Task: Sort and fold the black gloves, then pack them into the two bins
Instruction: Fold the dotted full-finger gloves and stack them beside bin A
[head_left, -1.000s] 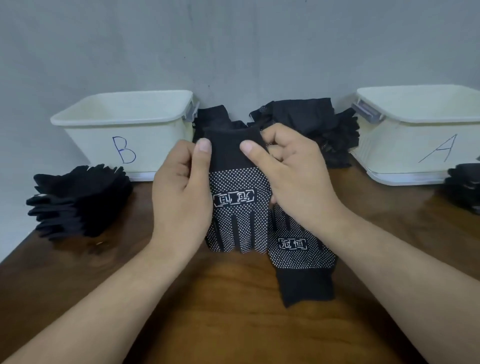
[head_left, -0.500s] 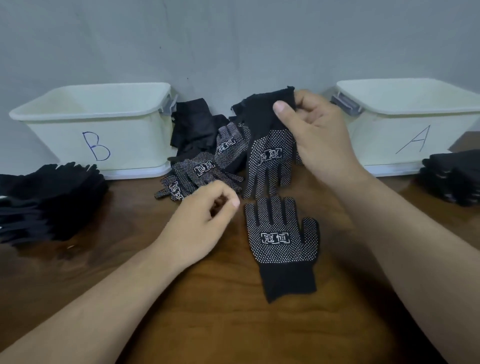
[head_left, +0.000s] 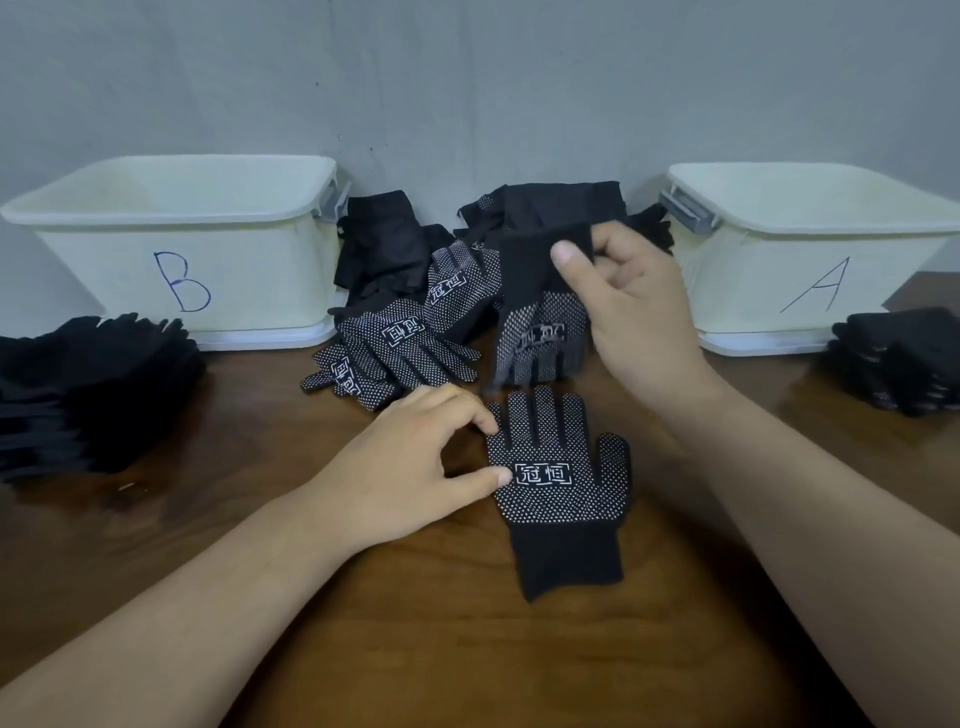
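Flat glove (head_left: 558, 499) lies on the bench (head_left: 467, 665), centre, just in front of the person. Long axis runs near-to-far w/ a slight lean. Cuff is toward the person, tips point away to the wall (head_left: 467, 78), glove thumb sticks out on the right. Dotted side is up: black knit, white grip dots over palm & tips, white boxed logo w/ two characters mid-palm, plain black cuff.

L hand (head_left: 410, 467) sits at its left edge. Fingers (head_left: 462, 410) are loosely curved, w/ a narrow gap to the thumb. Thumb tip rests on the palm beside the logo, and the index tip touches the outermost glove tip. No grip on it.

R hand (head_left: 634, 312) is up off the bench, behind the flat glove. Its thumb & fingers pinch the cuff of the held glove (head_left: 540, 332). That one hangs roughly vertical, cuff up, tips down, ending just over the flat glove's tips; can't tell if they touch. Dotted side faces the camera. Logo & lower part are blurred.

Behind, a loose pile (head_left: 395, 343) of the same gloves lies between the bins, some dots-up, some plain black. Bin B (head_left: 249, 270) is far left and bin A (head_left: 753, 280) far right, both cream, against the wall; contents can't be seen. L stack (head_left: 88, 389) of black gloves lies by bin B, and R stack (head_left: 904, 358) by bin A at the right edge.
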